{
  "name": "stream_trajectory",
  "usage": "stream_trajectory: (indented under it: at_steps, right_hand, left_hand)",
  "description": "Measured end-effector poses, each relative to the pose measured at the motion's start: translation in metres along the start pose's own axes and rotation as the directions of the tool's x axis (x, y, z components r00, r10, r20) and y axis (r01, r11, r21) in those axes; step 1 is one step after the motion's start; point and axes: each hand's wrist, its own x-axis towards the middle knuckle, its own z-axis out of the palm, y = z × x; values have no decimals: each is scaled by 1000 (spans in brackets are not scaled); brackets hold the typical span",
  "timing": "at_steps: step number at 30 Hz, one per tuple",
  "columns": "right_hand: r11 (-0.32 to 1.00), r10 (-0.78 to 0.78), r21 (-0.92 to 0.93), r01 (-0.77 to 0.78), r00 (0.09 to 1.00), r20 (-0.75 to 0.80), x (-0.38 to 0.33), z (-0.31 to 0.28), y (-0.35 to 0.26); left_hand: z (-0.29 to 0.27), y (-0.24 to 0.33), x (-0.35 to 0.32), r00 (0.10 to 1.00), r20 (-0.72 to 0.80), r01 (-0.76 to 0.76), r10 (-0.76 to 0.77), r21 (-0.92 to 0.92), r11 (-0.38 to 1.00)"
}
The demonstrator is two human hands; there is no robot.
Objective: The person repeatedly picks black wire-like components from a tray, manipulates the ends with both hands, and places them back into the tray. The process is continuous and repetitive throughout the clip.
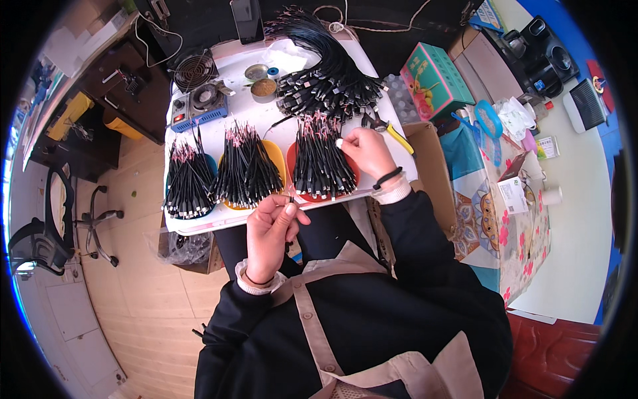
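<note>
Close to the table's front edge, my left hand pinches a short black cable between thumb and fingers, its thin wires pointing up. My right hand is closed at the right side of the cable bundle in the red tray. A white cover shows on one of its fingertips; what those fingers grip is too small to make out. Left of this bundle, more black USB cables with pinkish wire ends fill a yellow tray, and others fill a blue tray.
A big heap of black cables lies at the back of the white table. Yellow-handled pliers rest at its right edge. Small round tins stand beside a blue portable burner. A cardboard box stands to the right.
</note>
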Motion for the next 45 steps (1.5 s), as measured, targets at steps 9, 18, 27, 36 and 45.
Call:
stream_trajectory:
  at_steps: [9, 18, 27, 36, 45]
  right_hand:
    - [992, -67, -106, 62, 997, -44, 8, 6, 5]
    - [987, 40, 163, -10, 983, -181, 30, 22, 20]
    - [903, -377, 112, 415, 891, -254, -29, -24, -65]
    - [874, -322, 443, 199, 921, 220, -112, -15, -124]
    - [774, -220, 629, 74, 963, 157, -97, -25, -122]
  left_hand:
    - [2, 6, -13, 998, -50, -29, 27, -51, 998]
    - [7, 9, -22, 997, -67, -50, 46, -55, 997]
    - [18, 21, -16, 970, -187, -180, 159, -104, 978]
    - [27, 25, -14, 952, -71, -305, 299, -102, 947]
    - [30, 22, -20, 964, -71, -257, 257, 11, 966]
